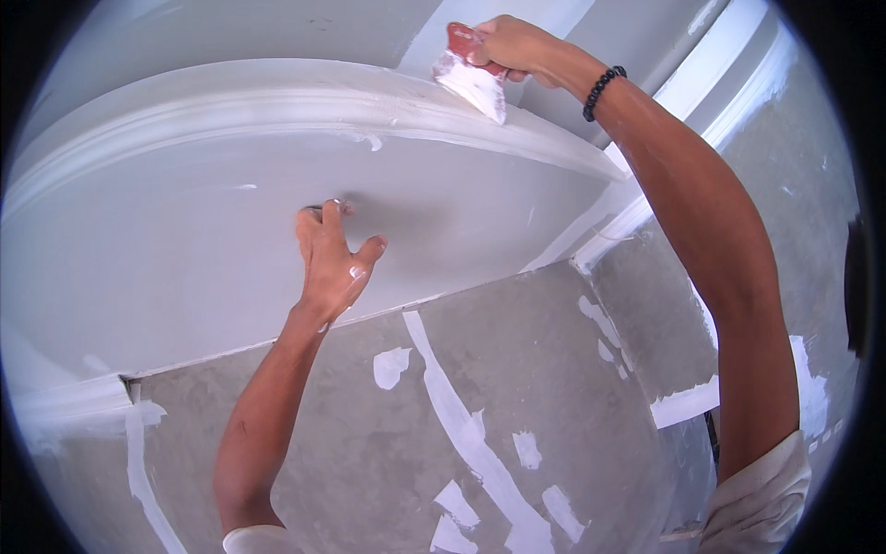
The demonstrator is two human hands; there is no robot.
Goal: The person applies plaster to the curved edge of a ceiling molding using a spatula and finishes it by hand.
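My right hand (521, 51) is closed round the red handle of a putty knife (472, 88). White putty coats its blade, whose edge lies against the curved white moulding (369, 103) near the moulding's right part. Lower and to the left, my left hand (332, 263) reaches up to the smooth grey panel (185, 240) inside the curve. Its thumb stands out to the side, the other fingers are bent with their tips at the panel, and I see nothing held in it. A white smear marks the hand near the thumb.
Below the panel rises a grey wall (341, 452) with white putty strips (452, 406) and patches. White trim (74, 406) meets the panel at the left, and more trim (618, 231) runs along the right. A small putty blob (373, 143) sticks out under the moulding.
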